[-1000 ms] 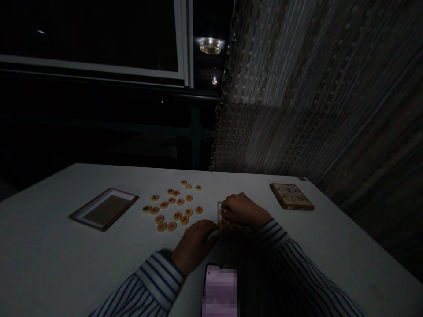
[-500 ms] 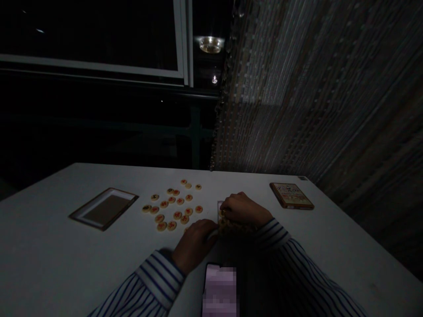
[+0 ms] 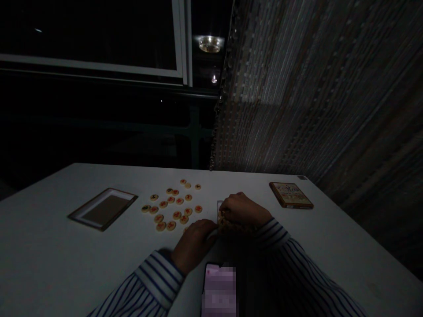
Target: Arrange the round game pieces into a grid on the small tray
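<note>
Between my hands lies a shallow box [image 3: 219,204], its pale far corner showing and the rest dark or covered. Round Chinese chess pieces [image 3: 228,226] sit in it in rows. My right hand [image 3: 243,209] is curled over the box, its fingers closed on a chess piece at the left end; the fingertips are partly hidden. With thumb and fingers drawn together, my left hand [image 3: 194,243] grips the box's near left edge. Left of the box, loose chess pieces [image 3: 176,215] with red or dark characters lie scattered flat on the white table [image 3: 125,255].
An open, shallow box lid [image 3: 103,208] lies at the left. A flat printed box [image 3: 291,195] rests at the far right. A phone [image 3: 220,290] with a lit screen is close to me. Behind the table's far edge hangs a beaded string curtain [image 3: 284,88].
Both hands stay at the box in nearly the same pose. The right hand's fingers shift only slightly, and the scattered pieces lie as before.
</note>
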